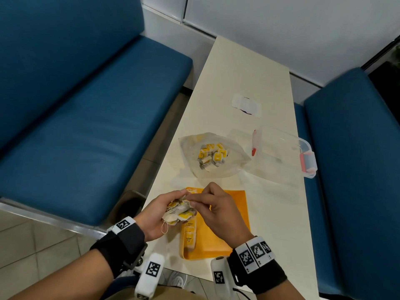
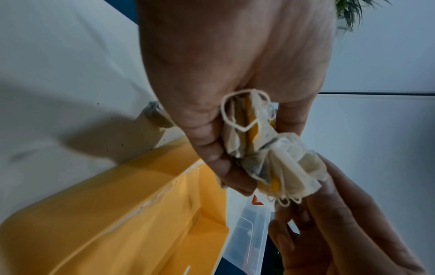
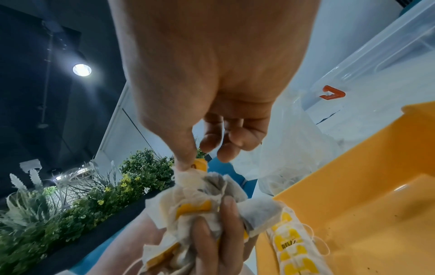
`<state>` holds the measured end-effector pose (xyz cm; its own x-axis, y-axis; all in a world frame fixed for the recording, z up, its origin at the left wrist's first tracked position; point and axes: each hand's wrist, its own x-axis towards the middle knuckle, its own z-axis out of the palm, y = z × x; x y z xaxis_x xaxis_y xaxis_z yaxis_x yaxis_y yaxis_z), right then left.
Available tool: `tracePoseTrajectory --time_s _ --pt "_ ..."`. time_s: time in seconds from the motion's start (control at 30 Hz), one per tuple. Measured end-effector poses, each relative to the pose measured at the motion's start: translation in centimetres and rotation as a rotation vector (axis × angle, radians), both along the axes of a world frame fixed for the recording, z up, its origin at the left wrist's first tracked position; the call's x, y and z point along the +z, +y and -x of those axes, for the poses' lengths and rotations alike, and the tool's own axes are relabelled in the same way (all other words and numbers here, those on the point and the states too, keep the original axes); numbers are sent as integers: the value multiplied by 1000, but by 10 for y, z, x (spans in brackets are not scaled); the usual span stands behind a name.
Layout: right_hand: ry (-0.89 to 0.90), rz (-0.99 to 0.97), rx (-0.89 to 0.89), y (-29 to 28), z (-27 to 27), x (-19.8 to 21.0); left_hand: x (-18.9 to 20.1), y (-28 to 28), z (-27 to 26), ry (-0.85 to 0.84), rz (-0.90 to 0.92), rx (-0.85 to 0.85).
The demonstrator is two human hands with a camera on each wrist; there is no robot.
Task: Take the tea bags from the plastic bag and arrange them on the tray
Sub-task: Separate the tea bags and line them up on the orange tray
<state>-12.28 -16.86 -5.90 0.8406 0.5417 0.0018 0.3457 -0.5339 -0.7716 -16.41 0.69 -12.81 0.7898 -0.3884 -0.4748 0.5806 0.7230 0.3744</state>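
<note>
Table [image 1: 249, 68]: left hand [image 1: 155, 215] grips tea bags [image 1: 180, 211]; right hand [image 1: 220, 211] fingers pinch one.

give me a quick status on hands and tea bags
Left hand grips a bundle of white-and-yellow tea bags. Right hand pinches one at the top. Row started on orange plastic tray. Strings tangled.

Long narrow cream counter [image 1: 242, 83] between blue benches. Orange plastic tray [image 1: 227, 213] at 6 o'clock. Clear crumpled plastic bag [image 1: 229, 167] of yellow-tagged tea bags at centre. Clear plastic box [image 1: 287, 146] with red latches at 3 o'clock, touching bag. Small white wrapper [image 1: 246, 103] toward 12 o'clock.
</note>
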Motion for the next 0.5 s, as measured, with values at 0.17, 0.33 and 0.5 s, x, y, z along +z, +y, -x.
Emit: tracePoseTrajectory --time_s 0.17,0.33,0.5 --pt "270 -146 -167 0 -3 3 0 -1 1 7 -6 5" --pt "528 -243 -260 2 -4 1 -4 -1 1 -36 -57 -8" --pt "543 -259 -248 0 -4 5 0 -2 -1 -45 -78 24"
